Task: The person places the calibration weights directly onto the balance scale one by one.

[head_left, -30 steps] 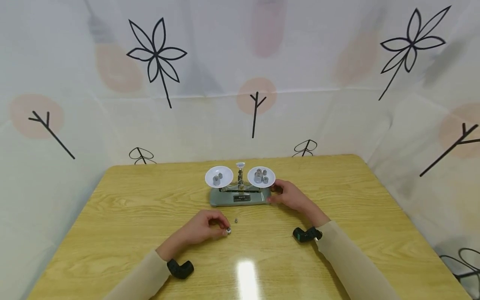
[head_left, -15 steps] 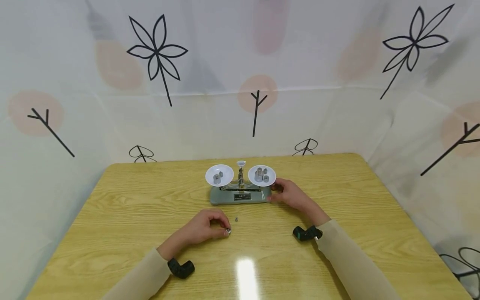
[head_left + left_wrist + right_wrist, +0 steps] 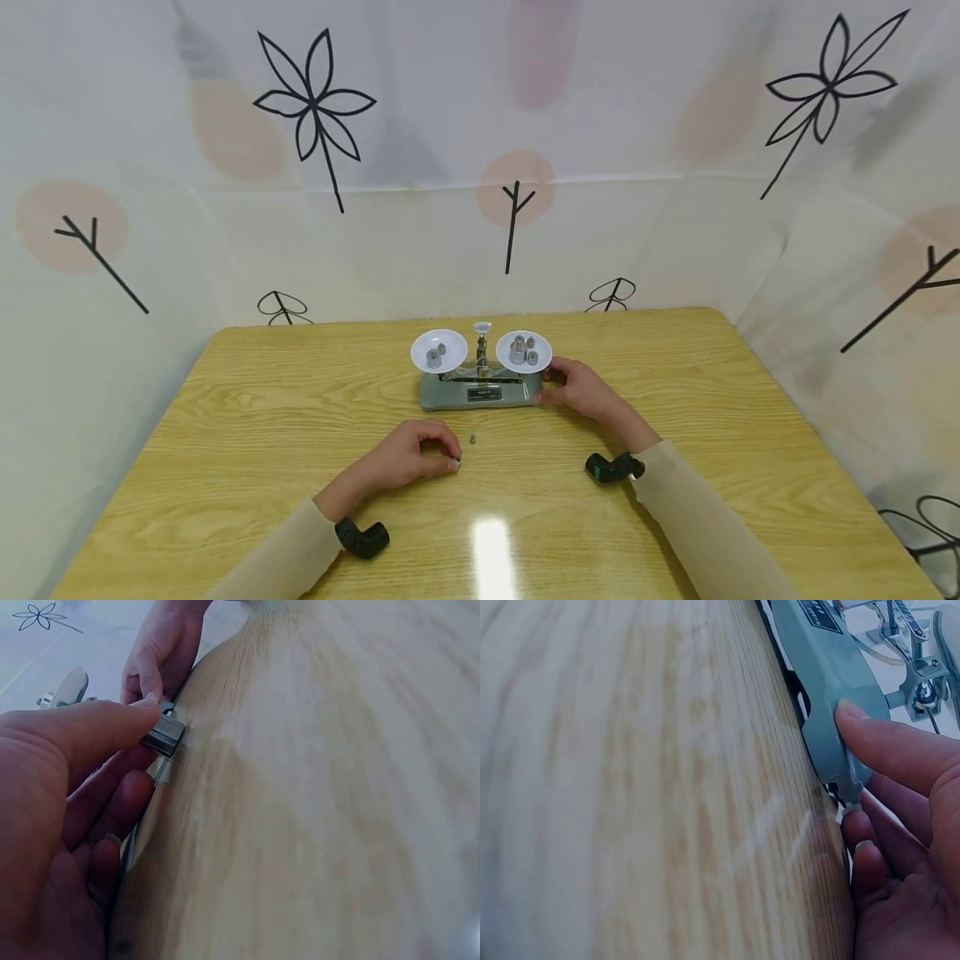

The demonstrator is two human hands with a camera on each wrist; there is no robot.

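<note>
A balance scale with a grey-green base and two white pans stands toward the back of the table. My right hand grips the right end of its base, thumb on the front face and fingers behind. Between thumb and fingertips my left hand pinches a small metal weight, low over the wood in front of the scale. Two metal weights sit in the left pan, and several weights in the right pan. Another tiny weight stands on the table, just beyond my left fingertips.
The wooden table reaches back to a white cloth backdrop printed with plants. Black cameras are strapped at both wrists. Light glares off the table near the front.
My left fingers have turned the weight slightly, so less of it shows in the head view. The right hand and the scale have stayed where they were.
</note>
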